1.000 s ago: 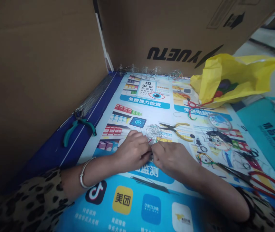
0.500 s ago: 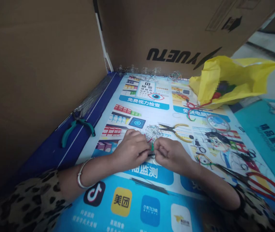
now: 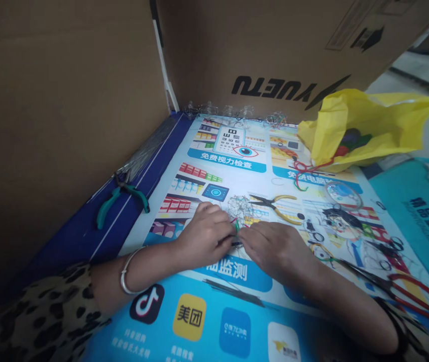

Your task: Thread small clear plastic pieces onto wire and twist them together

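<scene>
My left hand point(image 3: 207, 232), a bangle on its wrist, is closed, thumb and fingers pinching the lower end of a thin silver wire figure point(image 3: 240, 207). Fingertips of my right hand point(image 3: 277, 251) meet it there, closed at a short green wire point(image 3: 236, 227). A dark tip shows just below the green, and red shows beside it; my fingers hide the exact grip. Yellow-handled pliers point(image 3: 277, 207) lie right behind the hands, jaws pointing left. Red-handled scissors point(image 3: 391, 286) rest beside my right forearm.
Teal-handled pliers point(image 3: 122, 198) lie on the blue edge at left, near a bundle of straight wires point(image 3: 144, 146). Several wire figures point(image 3: 229, 110) line the back by the cardboard wall point(image 3: 282, 45). A yellow bag point(image 3: 372, 115) holds coloured coils; a tape roll point(image 3: 343, 195) sits in front.
My right hand has turned more palm-down, its fingers now stretching further left over the green wire. The left hand stays almost in place. The view has shifted slightly.
</scene>
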A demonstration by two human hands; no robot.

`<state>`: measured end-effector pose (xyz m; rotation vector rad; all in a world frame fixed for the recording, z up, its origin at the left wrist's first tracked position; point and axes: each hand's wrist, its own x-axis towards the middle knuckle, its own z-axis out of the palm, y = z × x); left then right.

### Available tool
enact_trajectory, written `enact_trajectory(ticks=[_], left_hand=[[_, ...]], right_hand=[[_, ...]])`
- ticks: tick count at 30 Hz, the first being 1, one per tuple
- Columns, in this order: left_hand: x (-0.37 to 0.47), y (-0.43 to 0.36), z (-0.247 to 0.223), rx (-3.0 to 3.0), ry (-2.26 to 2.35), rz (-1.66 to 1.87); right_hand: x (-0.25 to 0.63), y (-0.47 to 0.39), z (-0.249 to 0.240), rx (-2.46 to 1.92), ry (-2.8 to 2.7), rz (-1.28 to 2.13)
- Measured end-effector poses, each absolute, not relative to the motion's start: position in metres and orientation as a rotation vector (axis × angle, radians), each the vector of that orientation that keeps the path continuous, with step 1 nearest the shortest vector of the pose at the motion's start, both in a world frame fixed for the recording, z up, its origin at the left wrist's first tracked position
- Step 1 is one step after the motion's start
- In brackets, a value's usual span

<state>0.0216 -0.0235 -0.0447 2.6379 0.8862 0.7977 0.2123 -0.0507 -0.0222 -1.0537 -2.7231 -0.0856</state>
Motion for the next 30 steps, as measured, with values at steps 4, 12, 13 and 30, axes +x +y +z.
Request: enact_trajectory(ticks=[4,12,13,30], left_hand=[[0.022,-0.024,-0.044,2.664,0.865,0.804],[0.023,-0.024,-0.044,2.708,0.806,0.806],[0.023,-0.024,-0.044,2.709,0.802,0.802],[0.021,-0.024,-0.041,2.715,0.805,0.826]], right_hand=[[0.212,-0.051,-0.02,-1.034,-2.763,-0.097],[0.21,-0.048,-0.023,-1.057,-2.745,-0.142],[0.21,-0.047,-0.023,-1.062,-2.737,-0.142],[0.203,-0.051,-0.027,-1.22,-2.574,0.045]])
